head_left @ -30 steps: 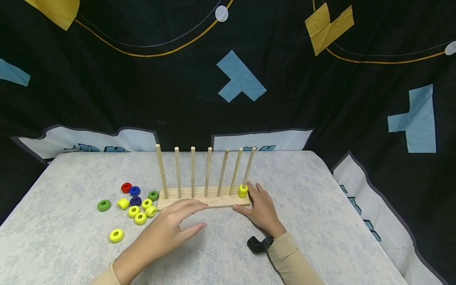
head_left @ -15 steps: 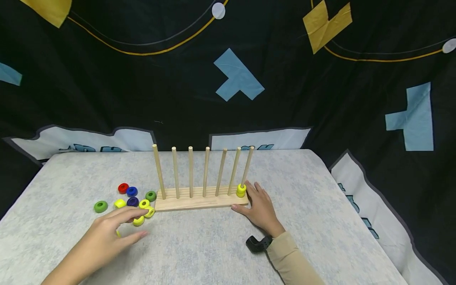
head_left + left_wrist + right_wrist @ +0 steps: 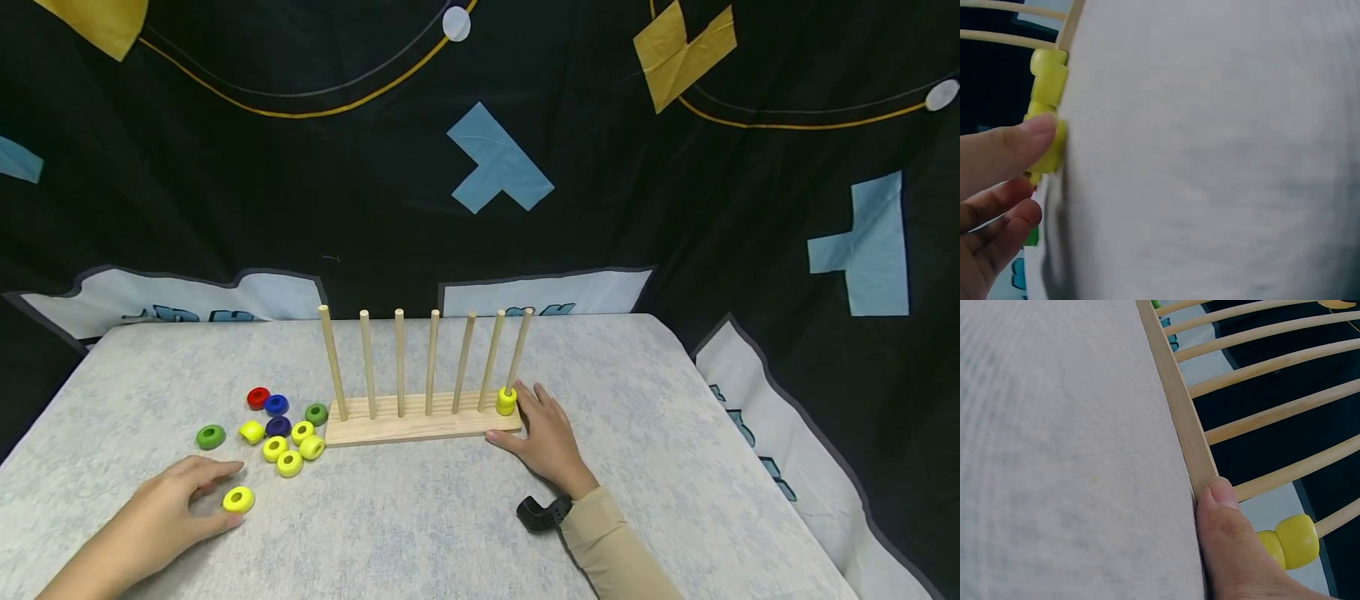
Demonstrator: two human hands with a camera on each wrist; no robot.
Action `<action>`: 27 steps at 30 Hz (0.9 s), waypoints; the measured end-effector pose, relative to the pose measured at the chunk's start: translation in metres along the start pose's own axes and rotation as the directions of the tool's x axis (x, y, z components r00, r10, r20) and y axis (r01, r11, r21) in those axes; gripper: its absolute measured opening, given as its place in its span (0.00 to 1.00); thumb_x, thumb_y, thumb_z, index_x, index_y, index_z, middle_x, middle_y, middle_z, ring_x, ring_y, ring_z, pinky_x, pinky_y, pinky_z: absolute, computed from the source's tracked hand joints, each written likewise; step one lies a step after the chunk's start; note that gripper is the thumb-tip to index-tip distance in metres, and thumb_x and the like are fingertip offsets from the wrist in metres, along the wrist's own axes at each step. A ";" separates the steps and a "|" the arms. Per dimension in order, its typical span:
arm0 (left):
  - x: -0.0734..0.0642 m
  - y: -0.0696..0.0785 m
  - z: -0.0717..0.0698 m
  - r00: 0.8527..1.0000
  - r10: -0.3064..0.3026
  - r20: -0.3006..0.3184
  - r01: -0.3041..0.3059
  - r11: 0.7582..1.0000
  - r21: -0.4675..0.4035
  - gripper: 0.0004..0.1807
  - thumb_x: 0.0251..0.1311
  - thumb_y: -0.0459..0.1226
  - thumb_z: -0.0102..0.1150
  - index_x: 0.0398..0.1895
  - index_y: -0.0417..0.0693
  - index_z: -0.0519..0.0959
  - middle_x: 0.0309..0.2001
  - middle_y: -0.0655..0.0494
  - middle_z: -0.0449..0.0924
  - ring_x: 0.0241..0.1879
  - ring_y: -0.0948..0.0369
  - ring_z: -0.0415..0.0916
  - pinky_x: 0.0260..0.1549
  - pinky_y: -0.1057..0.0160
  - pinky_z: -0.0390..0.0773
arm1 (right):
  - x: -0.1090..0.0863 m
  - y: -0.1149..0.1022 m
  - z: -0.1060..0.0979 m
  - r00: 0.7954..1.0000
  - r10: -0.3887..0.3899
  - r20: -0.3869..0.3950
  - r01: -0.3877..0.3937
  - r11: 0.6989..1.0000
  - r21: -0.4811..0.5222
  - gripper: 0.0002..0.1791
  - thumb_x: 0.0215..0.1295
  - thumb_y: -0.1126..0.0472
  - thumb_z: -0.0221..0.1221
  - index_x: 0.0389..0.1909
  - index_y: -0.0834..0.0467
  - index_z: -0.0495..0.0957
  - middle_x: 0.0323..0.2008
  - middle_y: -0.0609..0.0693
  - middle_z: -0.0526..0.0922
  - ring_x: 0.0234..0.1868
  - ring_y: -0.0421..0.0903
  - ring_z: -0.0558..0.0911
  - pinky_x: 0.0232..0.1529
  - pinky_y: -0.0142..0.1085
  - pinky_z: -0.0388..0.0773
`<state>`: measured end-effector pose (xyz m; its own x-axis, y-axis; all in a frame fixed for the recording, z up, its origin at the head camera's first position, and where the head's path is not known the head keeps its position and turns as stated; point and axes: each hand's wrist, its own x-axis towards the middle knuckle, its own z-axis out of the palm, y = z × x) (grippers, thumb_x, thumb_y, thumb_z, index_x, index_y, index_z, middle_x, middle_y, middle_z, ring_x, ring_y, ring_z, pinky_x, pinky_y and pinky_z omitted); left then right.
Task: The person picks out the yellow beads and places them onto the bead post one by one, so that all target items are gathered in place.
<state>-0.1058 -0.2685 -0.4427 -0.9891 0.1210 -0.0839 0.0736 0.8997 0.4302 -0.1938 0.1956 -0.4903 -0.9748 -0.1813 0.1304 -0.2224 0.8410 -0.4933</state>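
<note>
The lone ring by the left hand is bright yellow, and the two rings stacked on the rightmost peg share that yellow. The loose cluster at lower left of the frame mixes colours: one red ring, one blue ring, one dark purple ring, two green rings and several yellow ones. The peg board and its seven pegs are pale natural wood. The tablecloth is a mottled grey-white. The backdrop is black, patterned with light-blue and mustard-yellow shapes, thin yellow curves and white dots. The right sleeve is beige; the strap beside it is black
</note>
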 end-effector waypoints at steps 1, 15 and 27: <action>0.001 -0.002 0.001 1.000 -0.003 0.017 0.003 1.000 -0.003 0.37 0.43 0.51 0.78 0.55 0.39 0.80 0.47 0.46 0.81 0.41 0.56 0.77 0.39 0.46 0.83 | 0.000 0.000 0.000 1.000 0.000 0.001 0.000 1.000 0.002 0.53 0.57 0.33 0.65 0.77 0.53 0.57 0.76 0.53 0.60 0.79 0.58 0.52 0.77 0.59 0.48; -0.001 0.003 0.010 0.999 -0.005 -0.054 0.003 0.999 -0.042 0.25 0.47 0.44 0.77 0.49 0.46 0.83 0.37 0.59 0.80 0.30 0.70 0.69 0.27 0.71 0.76 | 0.000 0.000 0.000 1.000 0.006 0.001 -0.006 1.000 -0.001 0.53 0.57 0.32 0.64 0.77 0.53 0.56 0.76 0.53 0.60 0.79 0.58 0.52 0.77 0.60 0.48; -0.006 0.044 0.001 0.943 0.182 -0.279 -0.197 0.980 -0.025 0.21 0.42 0.38 0.79 0.44 0.49 0.86 0.37 0.63 0.79 0.30 0.75 0.69 0.28 0.69 0.80 | -0.001 -0.001 -0.001 1.000 0.007 0.002 -0.007 1.000 0.000 0.53 0.56 0.32 0.65 0.77 0.54 0.56 0.76 0.53 0.60 0.79 0.58 0.52 0.77 0.59 0.47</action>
<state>-0.0968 -0.2294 -0.4240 -0.9548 0.1611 0.2497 0.2635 0.8474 0.4609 -0.1929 0.1952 -0.4895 -0.9764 -0.1760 0.1250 -0.2151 0.8424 -0.4940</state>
